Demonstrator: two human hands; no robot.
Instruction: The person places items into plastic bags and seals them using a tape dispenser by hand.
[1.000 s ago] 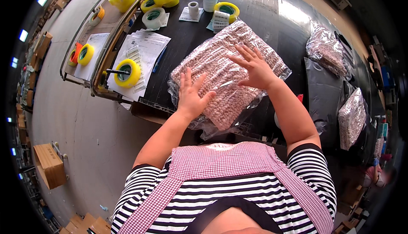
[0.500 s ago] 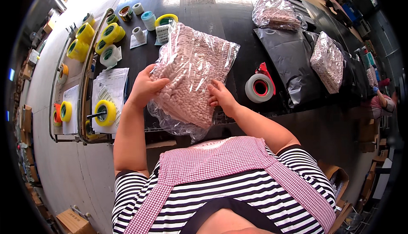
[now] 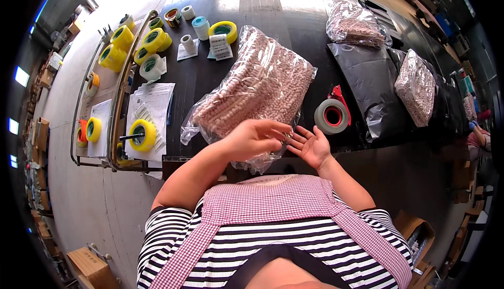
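Big clear plastic bag of small pinkish beads [image 3: 257,87] lies flat on the dark worktable [image 3: 294,5], slanted, its near end at the table's front edge right by the person. Left hand [image 3: 253,138] hovers over that near end, fingers loosely curled and spread, gripping nothing; whether the fingertips brush the film I cannot tell. Right hand [image 3: 313,146] is just beside it, palm up and open, fingers fanned, also empty, near the bag's lower right corner. Judging by the look, the bag is full and bulky, so likely hefty for its size and floppy: loose contents will slump and shift if lifted by one end. The film looks thin, glossy, probably slick, and could stretch or tear at a pinch. Best hold seems to be both hands under or along the long sides, or the slack crumpled plastic at the near corners (the empty film bunches there, giving something to grab). To the right stands a grey tape roll with red dispenser [image 3: 332,116]; beyond it a black sheet [image 3: 367,79] and two more filled bags [image 3: 356,25] [image 3: 416,87]. At left, printed papers [image 3: 152,102] and yellow tape rolls [image 3: 143,134] on a rack.
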